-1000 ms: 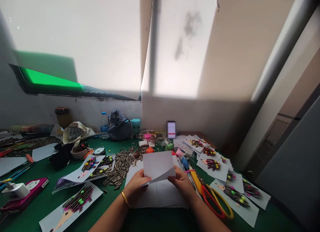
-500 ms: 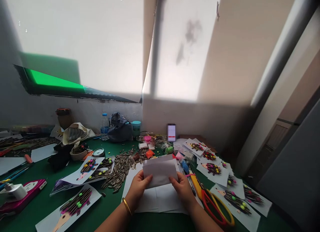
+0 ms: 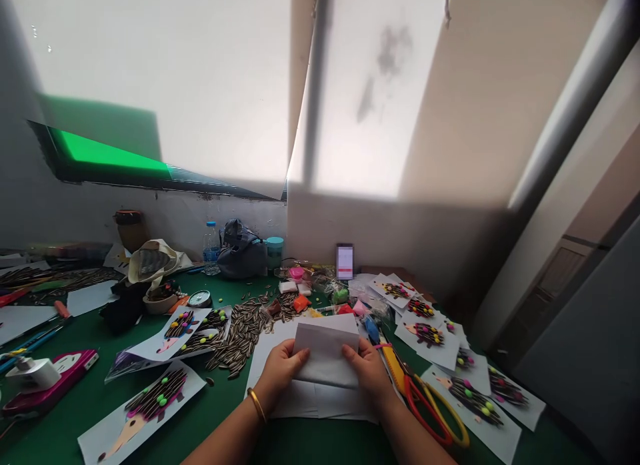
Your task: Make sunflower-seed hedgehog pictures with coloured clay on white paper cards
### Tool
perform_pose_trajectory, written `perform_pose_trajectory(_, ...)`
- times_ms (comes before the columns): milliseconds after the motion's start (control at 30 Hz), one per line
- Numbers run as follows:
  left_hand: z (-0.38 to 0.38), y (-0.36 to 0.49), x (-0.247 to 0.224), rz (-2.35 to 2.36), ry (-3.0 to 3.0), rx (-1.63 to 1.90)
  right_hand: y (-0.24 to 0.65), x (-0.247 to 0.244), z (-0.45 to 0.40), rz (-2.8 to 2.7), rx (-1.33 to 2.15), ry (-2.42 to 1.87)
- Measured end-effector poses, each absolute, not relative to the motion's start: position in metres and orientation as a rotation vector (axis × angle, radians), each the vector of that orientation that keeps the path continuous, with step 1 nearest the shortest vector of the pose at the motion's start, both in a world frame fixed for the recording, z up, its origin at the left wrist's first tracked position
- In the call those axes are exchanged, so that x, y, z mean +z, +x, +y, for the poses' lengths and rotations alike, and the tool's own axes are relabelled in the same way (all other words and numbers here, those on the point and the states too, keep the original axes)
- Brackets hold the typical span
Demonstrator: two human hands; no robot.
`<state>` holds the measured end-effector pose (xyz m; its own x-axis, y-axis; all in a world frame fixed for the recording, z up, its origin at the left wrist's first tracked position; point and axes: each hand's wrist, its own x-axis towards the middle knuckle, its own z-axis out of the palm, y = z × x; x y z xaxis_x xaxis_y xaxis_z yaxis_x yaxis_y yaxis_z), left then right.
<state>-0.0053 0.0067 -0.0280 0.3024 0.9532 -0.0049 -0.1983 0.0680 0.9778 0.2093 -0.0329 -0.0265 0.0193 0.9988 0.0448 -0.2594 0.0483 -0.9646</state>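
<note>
Paper [image 3: 327,355] between hands [image 3: 279,373] [image 3: 371,371], thumbs [image 3: 301,358] uppermost

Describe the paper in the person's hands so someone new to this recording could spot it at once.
Find the green table and, at its near middle, the white sheets lying there. Above them, between the left hand and right hand, is a smaller white paper, seemingly folded. Unlike those sheets and the hedgehog pictures either side, it is gripped by both hands.
</note>
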Motion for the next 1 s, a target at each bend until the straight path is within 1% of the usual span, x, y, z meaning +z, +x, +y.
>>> perform_pose_trajectory(600, 0.005, -0.006, -0.0286, 0.978, 1.219, 1.021, 0.2142, -0.0356, -0.0302, -1.056, 1.236, -1.095)
perform_pose_trajectory(1000, 0.0055, -0.0061, -0.0279, 0.98, 1.246, 1.01, 0.2115, -0.0262, -0.033, -1.032, 1.258, -1.101)
